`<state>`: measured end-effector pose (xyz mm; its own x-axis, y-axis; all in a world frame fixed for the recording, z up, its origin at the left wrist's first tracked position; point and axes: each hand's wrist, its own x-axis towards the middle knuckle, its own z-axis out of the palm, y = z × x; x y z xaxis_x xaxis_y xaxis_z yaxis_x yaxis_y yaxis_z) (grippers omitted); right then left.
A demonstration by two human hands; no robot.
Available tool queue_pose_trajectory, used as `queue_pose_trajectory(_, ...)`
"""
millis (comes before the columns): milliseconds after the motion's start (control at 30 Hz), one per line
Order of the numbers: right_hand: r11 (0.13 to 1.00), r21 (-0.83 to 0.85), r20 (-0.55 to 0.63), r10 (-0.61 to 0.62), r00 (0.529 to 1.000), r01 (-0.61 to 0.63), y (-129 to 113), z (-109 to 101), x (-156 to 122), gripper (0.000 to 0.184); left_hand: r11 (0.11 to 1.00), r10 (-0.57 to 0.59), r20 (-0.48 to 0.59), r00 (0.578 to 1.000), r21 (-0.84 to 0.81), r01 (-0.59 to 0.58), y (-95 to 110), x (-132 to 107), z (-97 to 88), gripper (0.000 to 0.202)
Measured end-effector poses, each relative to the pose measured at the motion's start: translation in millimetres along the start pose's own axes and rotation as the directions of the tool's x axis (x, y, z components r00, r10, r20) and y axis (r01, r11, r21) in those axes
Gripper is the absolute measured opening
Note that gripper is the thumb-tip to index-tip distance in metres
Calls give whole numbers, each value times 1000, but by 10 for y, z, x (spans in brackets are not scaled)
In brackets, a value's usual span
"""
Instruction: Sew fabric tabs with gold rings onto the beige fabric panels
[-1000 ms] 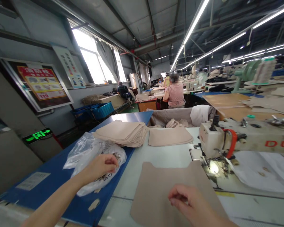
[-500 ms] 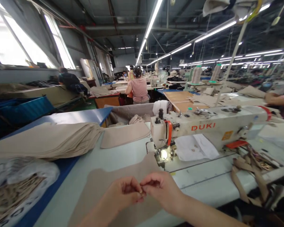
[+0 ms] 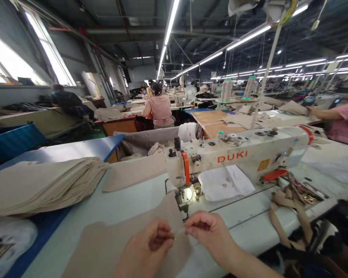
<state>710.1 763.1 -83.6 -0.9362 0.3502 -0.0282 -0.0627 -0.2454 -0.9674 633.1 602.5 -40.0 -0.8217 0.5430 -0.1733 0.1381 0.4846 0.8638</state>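
My left hand (image 3: 146,249) and my right hand (image 3: 210,235) meet just in front of me, both pinched on a small pale label (image 3: 179,231) held between their fingertips. They hover over a flat beige fabric piece (image 3: 110,247) lying on the pale sewing table (image 3: 127,204). The needle area of the white DUKI sewing machine (image 3: 237,154) is lit, just beyond my hands. A tall stack of beige fabric pieces (image 3: 43,185) sits to the left.
A plastic bag (image 3: 5,243) lies at the far left on a blue board (image 3: 75,148). Beige straps (image 3: 290,208) hang off the table's right end. A white cloth (image 3: 226,183) lies under the machine arm. Another person's arm (image 3: 333,114) is at the right; others sit further back.
My left hand left the plastic bag and came to meet the right hand in front of me. My view swung right, bringing the whole sewing machine into view.
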Motion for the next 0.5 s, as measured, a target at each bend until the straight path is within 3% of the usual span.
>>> queue_pose_trajectory(133,998,48,31,44,999,-45,33,-61,25,27,999,10,-2,1000,-30,-10,-80,61,21,22)
queue_pose_trajectory(300,988,112,87,100,991,-109,3,-108,56,28,998,44,32,999,36,-45,-108,67,9,18)
queue_pose_trajectory(500,963,145,234,189,954,-226,-105,-170,79,27,997,67,198,978,18,-72,77,-12,-30,12)
